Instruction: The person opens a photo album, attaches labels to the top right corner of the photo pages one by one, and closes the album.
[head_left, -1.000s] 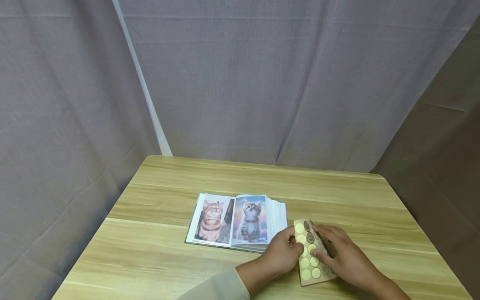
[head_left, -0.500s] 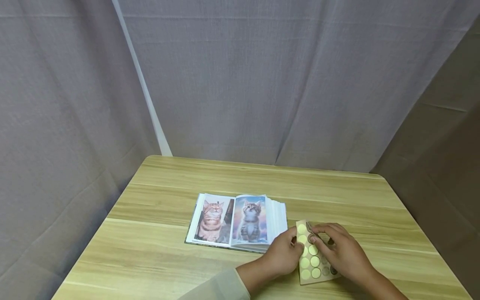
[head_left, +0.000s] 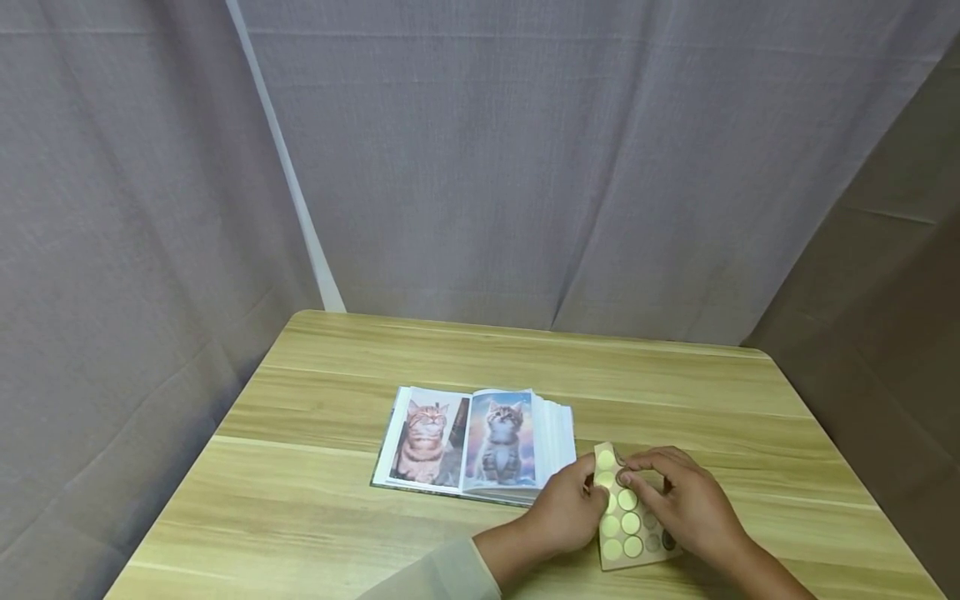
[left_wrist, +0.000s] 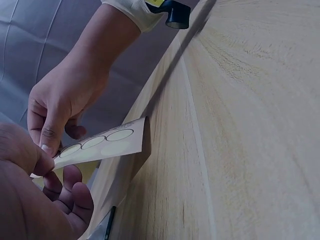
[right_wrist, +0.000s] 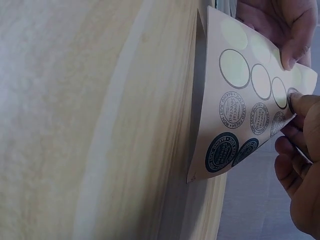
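A tan sheet of round stickers (head_left: 632, 547) is held between both hands. The left hand (head_left: 567, 507) grips its left edge, thumb on the face. At the upper right part, the right hand (head_left: 688, 505) pinches the sheet between thumb and index finger, bending it there; the thumb (right_wrist: 304, 104) lies over a circle's edge. Several circles show pale yellow, and others carry printed lettering. A dark printed sticker (right_wrist: 222, 152) sits near one corner in the right wrist view. In the left wrist view, the bent sheet (left_wrist: 117, 142) stands at an angle above the tabletop.
An open photo album (head_left: 551, 437) with two cat pictures lies left of the hands on the wooden table (head_left: 315, 517). Grey curtains (head_left: 480, 167) hang behind the table and at its sides.
The right thumb has moved up from the sheet's middle to its upper part and now pinches there with the index finger. The sheet has shifted slightly right. The album has stayed put.
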